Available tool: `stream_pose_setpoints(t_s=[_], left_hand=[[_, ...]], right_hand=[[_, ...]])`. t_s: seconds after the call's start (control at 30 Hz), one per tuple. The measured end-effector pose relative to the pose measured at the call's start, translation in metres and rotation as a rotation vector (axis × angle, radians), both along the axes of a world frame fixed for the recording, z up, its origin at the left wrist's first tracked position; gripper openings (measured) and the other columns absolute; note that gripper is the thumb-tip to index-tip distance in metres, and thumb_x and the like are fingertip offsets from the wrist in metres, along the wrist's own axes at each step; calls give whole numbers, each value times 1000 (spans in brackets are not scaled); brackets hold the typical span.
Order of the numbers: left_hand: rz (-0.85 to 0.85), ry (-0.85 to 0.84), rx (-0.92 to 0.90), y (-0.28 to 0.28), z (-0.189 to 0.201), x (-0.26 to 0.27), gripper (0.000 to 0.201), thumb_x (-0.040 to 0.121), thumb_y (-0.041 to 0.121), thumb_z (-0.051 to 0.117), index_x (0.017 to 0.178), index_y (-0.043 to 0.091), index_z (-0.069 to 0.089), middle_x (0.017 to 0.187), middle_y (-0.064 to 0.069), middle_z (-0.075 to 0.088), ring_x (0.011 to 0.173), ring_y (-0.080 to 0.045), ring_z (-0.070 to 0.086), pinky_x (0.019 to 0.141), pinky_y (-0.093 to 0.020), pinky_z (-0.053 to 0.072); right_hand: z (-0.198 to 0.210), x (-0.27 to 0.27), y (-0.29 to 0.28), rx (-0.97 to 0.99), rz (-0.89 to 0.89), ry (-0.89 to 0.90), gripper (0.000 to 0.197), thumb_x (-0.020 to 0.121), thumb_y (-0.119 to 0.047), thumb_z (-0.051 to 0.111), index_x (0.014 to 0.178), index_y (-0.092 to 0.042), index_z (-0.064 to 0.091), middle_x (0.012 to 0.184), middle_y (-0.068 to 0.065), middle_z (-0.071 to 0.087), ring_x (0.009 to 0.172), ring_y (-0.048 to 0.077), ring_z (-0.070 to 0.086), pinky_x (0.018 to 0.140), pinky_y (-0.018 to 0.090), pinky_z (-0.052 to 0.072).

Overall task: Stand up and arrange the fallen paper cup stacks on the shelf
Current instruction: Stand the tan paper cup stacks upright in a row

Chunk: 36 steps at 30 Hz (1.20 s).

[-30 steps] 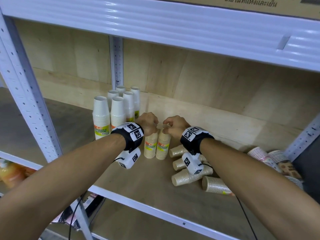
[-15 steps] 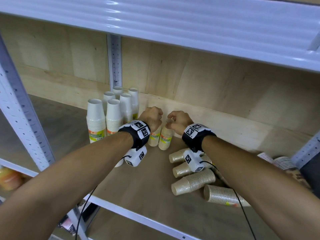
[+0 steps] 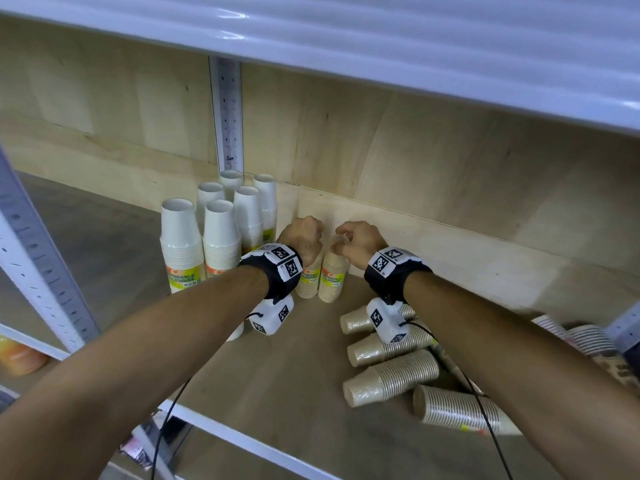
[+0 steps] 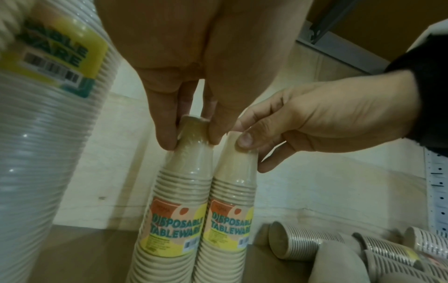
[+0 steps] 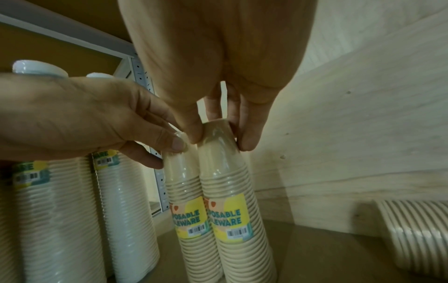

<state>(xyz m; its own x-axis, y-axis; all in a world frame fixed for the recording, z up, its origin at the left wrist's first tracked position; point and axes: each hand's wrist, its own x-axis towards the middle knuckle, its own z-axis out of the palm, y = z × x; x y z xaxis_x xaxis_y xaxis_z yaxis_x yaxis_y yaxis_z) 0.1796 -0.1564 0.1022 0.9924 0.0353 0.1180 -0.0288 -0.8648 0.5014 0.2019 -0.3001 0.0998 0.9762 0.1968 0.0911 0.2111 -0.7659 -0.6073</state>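
Two tan paper cup stacks, wrapped and labelled, stand upright side by side near the back wall. My left hand pinches the top of the left tan stack, thumb and fingers around its tip. My right hand pinches the top of the right tan stack, seen close in the right wrist view. Several more tan stacks lie fallen on the shelf board, under and in front of my right forearm.
Several tall white cup stacks stand upright just left of the tan pair. Patterned cup stacks lie at the far right by an upright post. The upper shelf's white beam hangs overhead. The shelf's front rail runs below my arms.
Both hands have carried the two upright tan stacks a little farther back toward the wall, away from the fallen stacks. Both hands still hold the stack tops.
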Motion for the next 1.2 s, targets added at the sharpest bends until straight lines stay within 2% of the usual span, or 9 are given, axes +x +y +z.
stream_pose_setpoints(t_s=[0.17,0.37,0.47,0.63,0.77,0.9,1.0,1.1,1.2], left_hand=[[-7,1,-1,-1,1,-1,30,89,5,55,117,7,64,113,-10,69,106,-28,63,91,-41,53],[-29,-78,60,-1,9,-12,43,91,19,57,133,15,55,128,-12,57,114,-30,57,95,-42,50],[-77,-121,52,-1,16,-20,45,92,24,59,136,16,53,132,-11,54,119,-29,54,98,-40,48],[-199,-157,9,-7,17,-39,40,91,29,61,129,19,57,126,-9,59,117,-24,56,93,-32,47],[-282,-83,-21,-17,10,-57,37,87,34,65,123,23,63,117,-3,62,107,-19,59,93,-33,48],[-336,36,-88,-30,-4,-70,35,85,37,71,118,25,65,109,3,61,103,-17,61,88,-30,50],[-415,124,-88,-39,-16,-81,34,85,37,71,117,26,64,107,7,62,102,-15,61,90,-32,52],[-471,166,-70,-49,-33,-90,35,85,26,72,118,21,64,108,3,64,100,-15,62,86,-28,51],[-487,197,-67,-56,-53,-96,37,83,28,76,117,20,63,106,-2,65,91,-15,60,76,-24,47]], right_hand=[[-1,0,-1,-11,4,6,50,80,-26,73,128,-22,61,128,7,60,112,23,60,83,23,42],[6,-10,-11,-58,5,-8,66,82,-22,72,142,-19,47,138,8,54,122,25,55,95,28,43],[10,-17,-21,-146,-11,-72,61,82,-26,71,139,-19,49,137,8,53,123,25,53,96,31,44],[16,-39,-48,-227,-36,-69,50,82,-29,71,129,-21,57,130,4,54,116,23,55,92,32,46],[13,-61,-68,-235,-39,-21,52,76,-34,75,125,-22,59,124,3,60,116,19,58,91,28,46],[6,-88,-85,-233,-46,48,56,72,-39,77,123,-25,60,122,1,61,114,17,59,95,32,48],[0,-111,-96,-238,-22,65,51,75,-37,77,122,-23,62,115,-1,62,106,17,60,88,29,48],[-12,-135,-102,-230,-5,89,49,73,-37,79,118,-24,65,108,-7,62,103,14,60,86,29,49],[-23,-153,-104,-192,56,147,45,69,-41,80,112,-37,68,112,-16,65,106,7,63,91,24,51]])
